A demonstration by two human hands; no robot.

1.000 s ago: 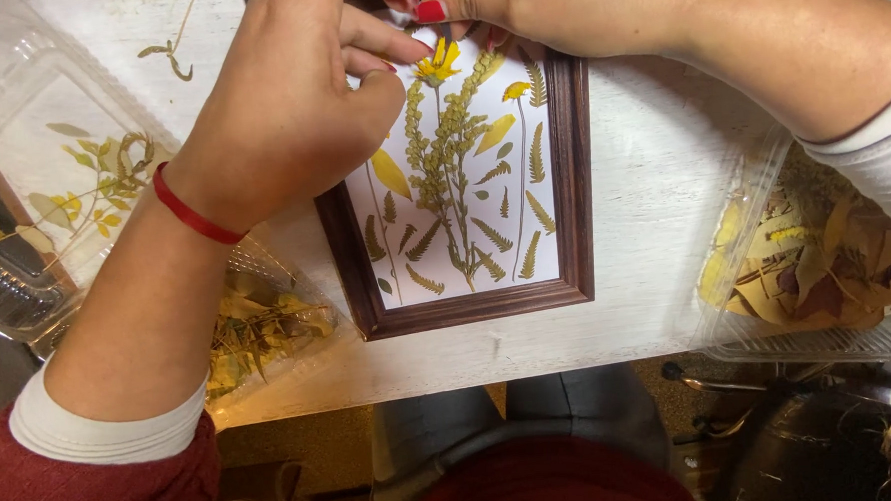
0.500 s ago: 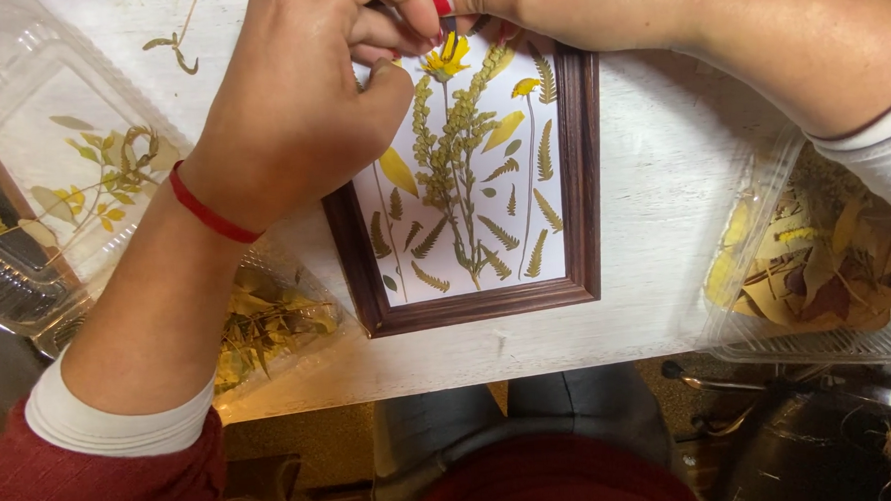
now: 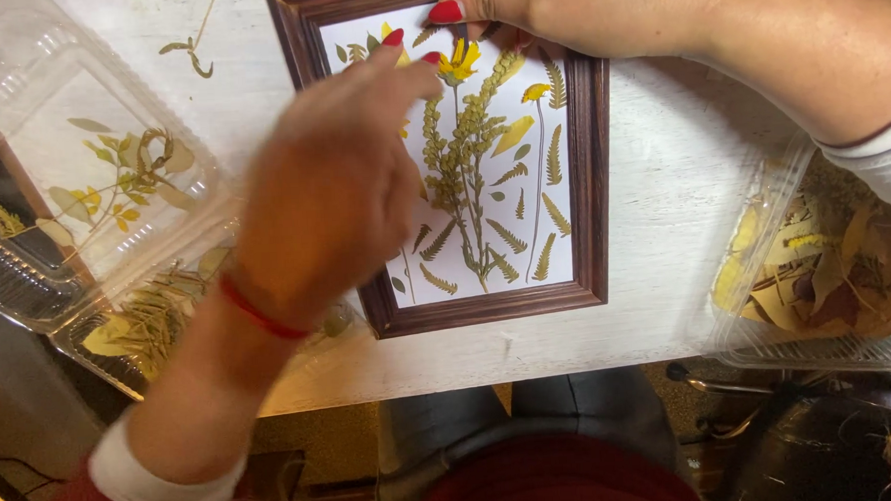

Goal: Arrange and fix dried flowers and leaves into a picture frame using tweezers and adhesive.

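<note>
White table [image 3: 665, 231]: left hand [image 3: 333, 185] has slid down off the yellow flower [image 3: 457, 62]

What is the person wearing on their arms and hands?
Both arms have dark red sleeves pushed up, with white cuffs showing underneath. The left hand has a thin red string bracelet around the wrist. The fingernails on the left hand and the right hand are painted bright red.

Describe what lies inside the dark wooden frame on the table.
Inside the wooden frame, on white backing, lie pressed plants: a tall stem, fern leaflets and a yellow flower. The left hand covers the left part, and the right hand the top edge.
</note>
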